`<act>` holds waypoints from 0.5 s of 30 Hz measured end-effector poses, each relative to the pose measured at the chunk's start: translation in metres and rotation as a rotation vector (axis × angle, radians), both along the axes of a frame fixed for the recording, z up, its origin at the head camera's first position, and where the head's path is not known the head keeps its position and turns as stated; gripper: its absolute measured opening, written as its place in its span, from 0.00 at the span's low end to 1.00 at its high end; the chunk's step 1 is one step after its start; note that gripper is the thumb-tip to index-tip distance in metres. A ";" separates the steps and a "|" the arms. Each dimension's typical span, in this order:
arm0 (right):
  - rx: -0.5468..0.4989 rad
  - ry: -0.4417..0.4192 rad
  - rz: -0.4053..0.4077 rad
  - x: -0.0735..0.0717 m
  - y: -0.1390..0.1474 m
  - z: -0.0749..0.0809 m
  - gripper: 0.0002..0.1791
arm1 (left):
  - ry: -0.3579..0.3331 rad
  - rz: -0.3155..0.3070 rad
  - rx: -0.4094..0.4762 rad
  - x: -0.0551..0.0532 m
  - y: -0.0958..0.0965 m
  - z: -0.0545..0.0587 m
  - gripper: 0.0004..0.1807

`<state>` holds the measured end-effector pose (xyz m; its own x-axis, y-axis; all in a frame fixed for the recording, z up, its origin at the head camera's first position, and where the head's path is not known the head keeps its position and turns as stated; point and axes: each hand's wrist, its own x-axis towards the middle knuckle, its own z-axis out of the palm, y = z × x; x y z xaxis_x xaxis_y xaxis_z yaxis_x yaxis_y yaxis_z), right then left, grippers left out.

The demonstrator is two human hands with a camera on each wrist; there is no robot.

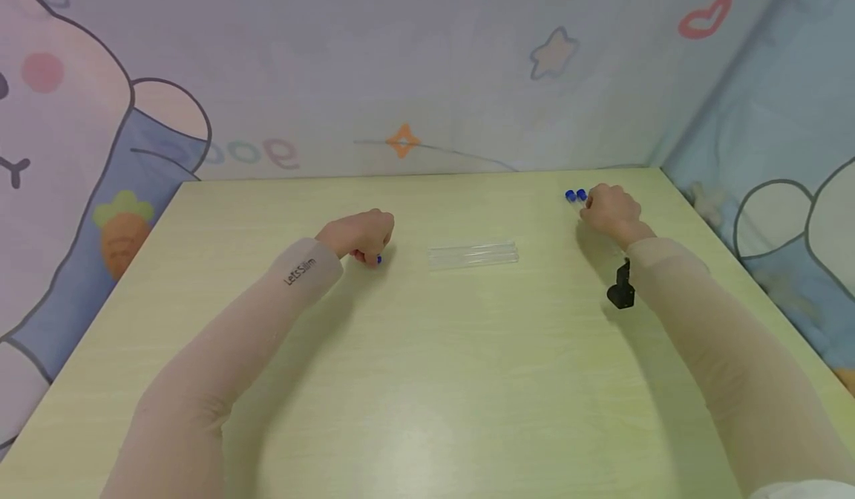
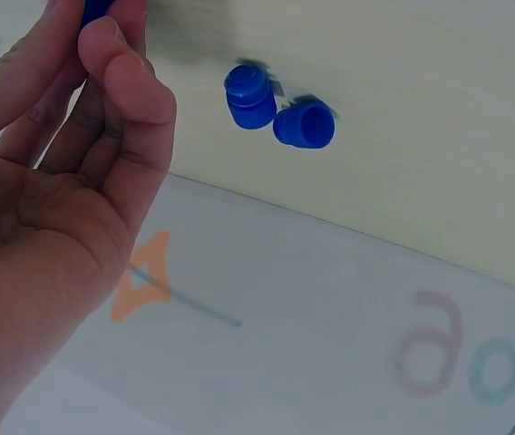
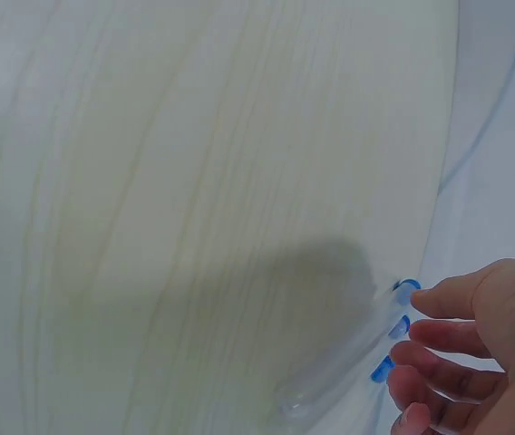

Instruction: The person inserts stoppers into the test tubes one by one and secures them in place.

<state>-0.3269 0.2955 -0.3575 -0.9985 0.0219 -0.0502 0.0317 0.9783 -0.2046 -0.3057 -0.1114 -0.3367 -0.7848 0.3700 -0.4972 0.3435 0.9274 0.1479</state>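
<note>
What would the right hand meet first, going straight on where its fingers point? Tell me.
Likely the blue tube caps directly in front of the right hand; whether it touches them is unclear.

Tubes (image 1: 473, 255), blue caps (image 2: 252, 98) on table (image 1: 427, 380)

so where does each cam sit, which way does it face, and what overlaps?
Head: worn on the head, facing forward and down across the table; left hand, right hand and both sleeves show.
Left wrist: on that wrist, facing the left hand, which pinches a blue cap; two loose caps lie nearby.
Right wrist: on that wrist, facing the right hand at the blue-capped tubes.
Shared: head and left wrist both catch the backdrop's orange star.
</note>
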 end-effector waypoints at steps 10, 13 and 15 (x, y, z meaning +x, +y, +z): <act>-0.045 0.035 0.063 -0.001 -0.025 0.006 0.12 | -0.004 -0.001 -0.007 0.001 0.000 0.002 0.06; -0.062 0.029 0.105 -0.001 -0.035 0.006 0.16 | -0.003 -0.006 -0.014 0.002 0.001 0.003 0.08; -0.084 0.038 0.146 -0.001 -0.042 0.006 0.17 | -0.003 -0.007 -0.019 0.002 0.001 0.003 0.10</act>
<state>-0.3279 0.2536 -0.3516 -0.9919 -0.1265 -0.0081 -0.1190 0.9515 -0.2838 -0.3040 -0.1101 -0.3337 -0.7806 0.3664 -0.5063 0.3499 0.9275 0.1317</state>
